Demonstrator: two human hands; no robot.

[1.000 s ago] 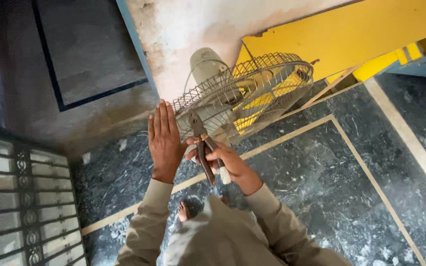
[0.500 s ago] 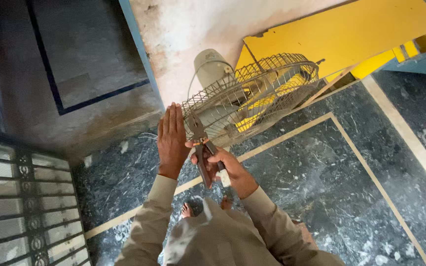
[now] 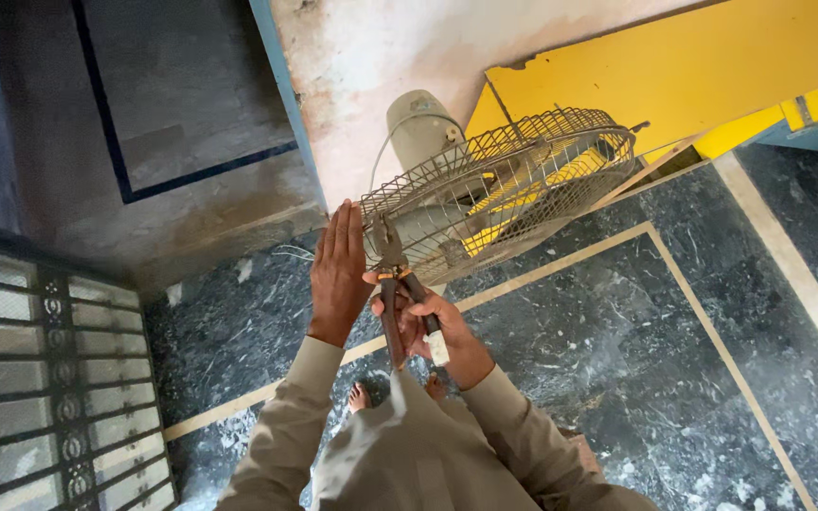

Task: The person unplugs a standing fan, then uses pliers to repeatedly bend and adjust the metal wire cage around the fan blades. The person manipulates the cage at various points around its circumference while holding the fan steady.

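Observation:
A pedestal fan with a wire guard (image 3: 513, 185) and a pale motor housing (image 3: 418, 128) stands in front of me. My right hand (image 3: 433, 326) grips a pair of pliers (image 3: 392, 284) by the handles, and the jaws touch the guard's near rim. My left hand (image 3: 338, 274) is flat with fingers together, pressed against the left edge of the guard beside the pliers.
A yellow board (image 3: 674, 76) leans behind the fan against a peeling wall (image 3: 409, 47). The dark marble floor (image 3: 617, 378) has pale inlay strips. A metal grille gate (image 3: 49, 378) stands at the left. My bare feet (image 3: 362, 397) show below my beige clothes.
The view has shifted slightly; both hands and the pliers stay at the guard's near rim, with the left hand a little closer to the guard.

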